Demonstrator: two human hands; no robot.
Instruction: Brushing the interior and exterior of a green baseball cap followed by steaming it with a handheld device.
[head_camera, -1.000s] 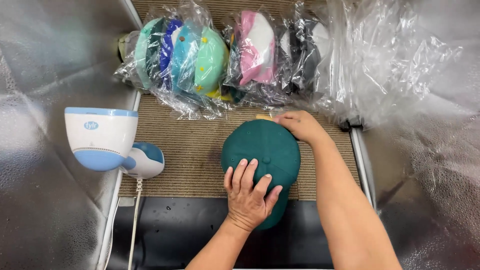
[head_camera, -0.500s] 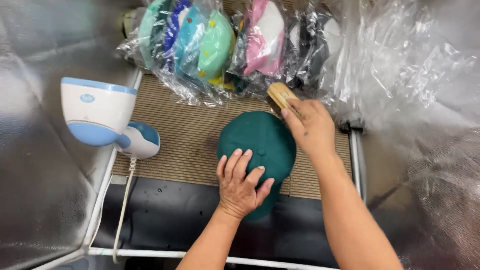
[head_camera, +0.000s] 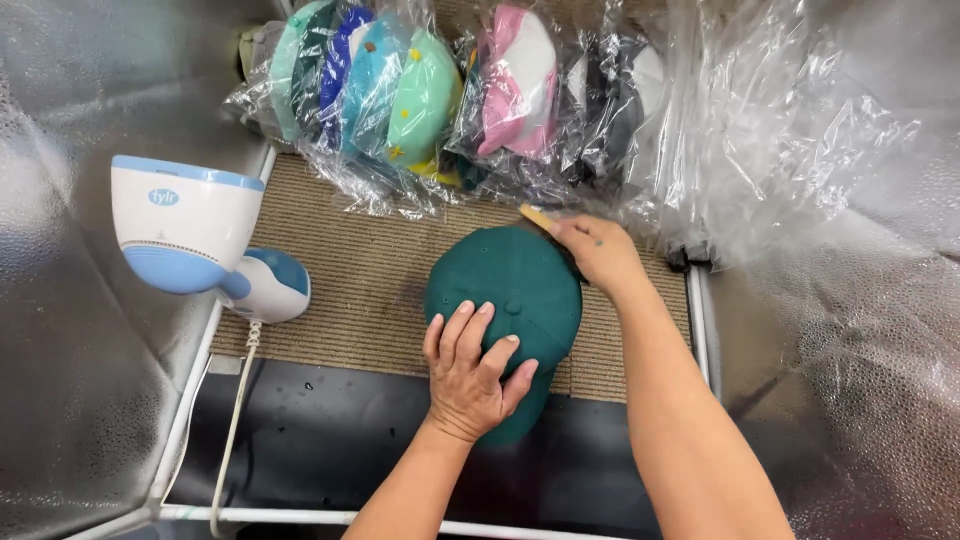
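Observation:
A dark green cap (head_camera: 510, 285) lies on a ribbed beige mat (head_camera: 370, 290), its brim pointing toward me. My left hand (head_camera: 470, 375) presses flat on the near side of the crown, fingers spread. At the cap's far right edge my right hand (head_camera: 598, 252) grips a small wooden brush (head_camera: 538, 218), of which only the tan end shows past my fingers.
A white and blue handheld steamer (head_camera: 195, 240) stands at the left, its cord (head_camera: 232, 420) trailing down. Several caps in clear plastic bags (head_camera: 440, 100) line the back. Crinkled plastic sheeting (head_camera: 800, 130) hangs at the right. Foil-like walls enclose both sides.
My right hand lifted the brush off the cap's far edge half a second ago, then brought it back down to that edge. The left hand stays on the crown.

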